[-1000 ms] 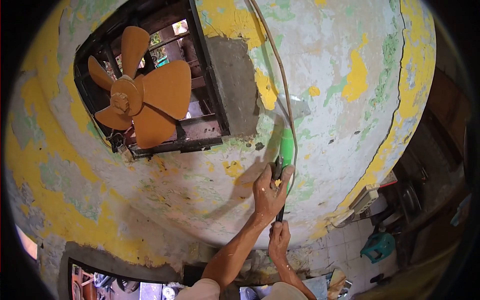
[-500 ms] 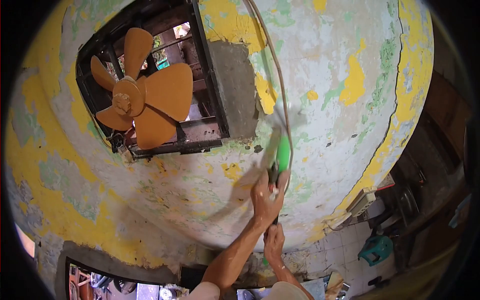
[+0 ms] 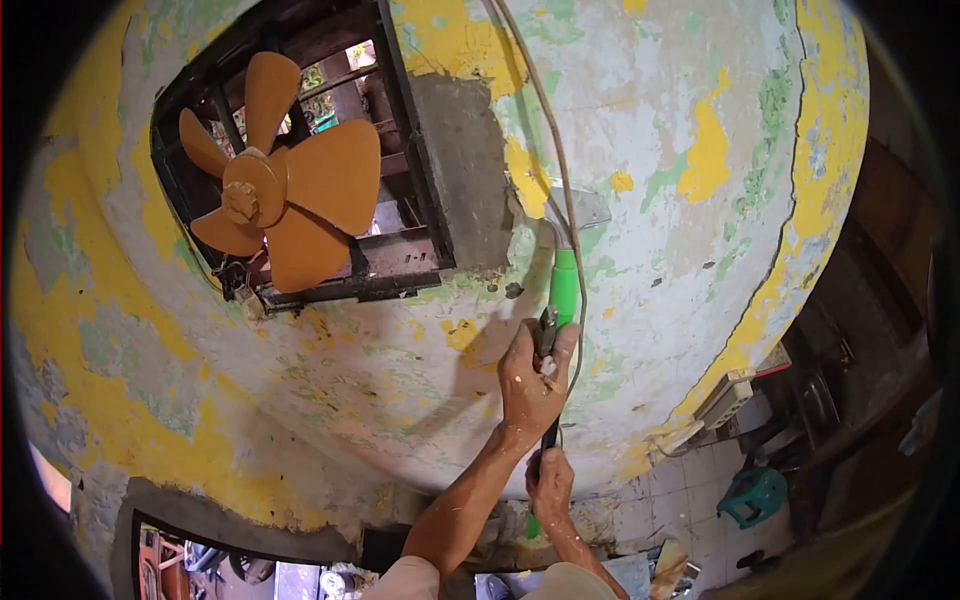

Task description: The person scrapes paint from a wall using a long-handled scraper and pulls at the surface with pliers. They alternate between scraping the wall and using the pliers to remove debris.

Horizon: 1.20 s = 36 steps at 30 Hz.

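A long-handled scraper (image 3: 564, 285) with a green and black handle stretches up the wall, its flat metal blade against the peeling paint. My left hand (image 3: 533, 385) is wrapped round the handle partway up, below the green section. Lower down, my right hand (image 3: 550, 482) grips the same handle near its green butt end. A brown cable (image 3: 556, 130) hangs down the wall and passes in front of the blade's neck. Yellow, green and white paint patches cover the wall (image 3: 660, 130) around the blade.
An orange-bladed fan (image 3: 255, 190) sits in a dark-framed opening on the left, beside a grey cement patch (image 3: 460, 170). At lower right are an electrical box (image 3: 724, 398) and a teal stool (image 3: 752, 498) on a tiled floor. Cluttered items lie below at left.
The scraper has slid a little up the wall, with both hands still on it. Its blade, blurred before, now shows sharply.
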Available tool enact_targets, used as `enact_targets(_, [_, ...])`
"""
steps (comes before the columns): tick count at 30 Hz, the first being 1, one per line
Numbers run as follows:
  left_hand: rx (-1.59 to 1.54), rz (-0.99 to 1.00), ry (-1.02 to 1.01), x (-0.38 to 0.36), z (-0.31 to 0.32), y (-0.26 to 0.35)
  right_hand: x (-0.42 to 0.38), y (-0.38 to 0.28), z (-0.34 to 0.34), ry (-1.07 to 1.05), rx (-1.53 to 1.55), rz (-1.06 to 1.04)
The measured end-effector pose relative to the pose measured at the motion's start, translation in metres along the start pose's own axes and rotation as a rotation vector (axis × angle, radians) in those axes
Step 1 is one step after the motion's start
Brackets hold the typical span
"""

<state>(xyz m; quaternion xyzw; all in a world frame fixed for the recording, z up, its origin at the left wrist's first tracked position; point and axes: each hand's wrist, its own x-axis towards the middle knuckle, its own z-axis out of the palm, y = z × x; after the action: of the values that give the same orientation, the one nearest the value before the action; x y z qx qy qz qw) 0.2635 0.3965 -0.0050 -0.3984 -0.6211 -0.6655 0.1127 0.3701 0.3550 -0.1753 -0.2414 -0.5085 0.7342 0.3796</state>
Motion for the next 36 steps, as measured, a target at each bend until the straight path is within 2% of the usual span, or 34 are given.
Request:
enact_targets(3, [-0.038,-0.019,-0.038,-0.010,-0.002,0.001,-0.001,0.001,-0.018,-0.092,0.053,0.029])
enact_targets(6, [-0.084,0.092,0.002,-0.028,0.001,0.014,-0.016,0.004,-0.015,-0.066,0.111,-0.035])
enact_targets(8, [-0.017,0.047,-0.008,-0.026,0.000,0.004,-0.023,0.003,-0.015,-0.050,0.105,0.013])
enact_targets(10, [-0.011,-0.104,-0.115,-0.026,-0.002,-0.015,-0.024,0.007,-0.021,-0.014,0.025,0.109])
enact_targets(14, [-0.068,-0.212,-0.187,-0.033,-0.020,-0.013,-0.022,0.007,-0.028,0.019,-0.003,0.061])
enact_targets(17, [-0.095,-0.163,-0.162,-0.031,-0.018,-0.005,-0.016,-0.001,-0.028,0.092,-0.191,-0.077])
enact_targets(22, [-0.108,-0.089,-0.137,-0.035,-0.016,0.001,-0.023,0.004,-0.032,0.121,-0.218,-0.096])
enact_targets(26, [-0.117,-0.133,-0.158,-0.034,-0.015,0.010,-0.022,0.000,-0.035,0.172,-0.280,-0.139])
enact_targets(31, [-0.101,-0.032,-0.136,-0.039,-0.011,0.005,-0.023,-0.001,-0.045,0.160,-0.269,-0.109])
enact_targets(36, [-0.143,-0.095,-0.137,-0.022,-0.004,0.013,-0.014,-0.019,-0.028,0.193,-0.326,-0.160])
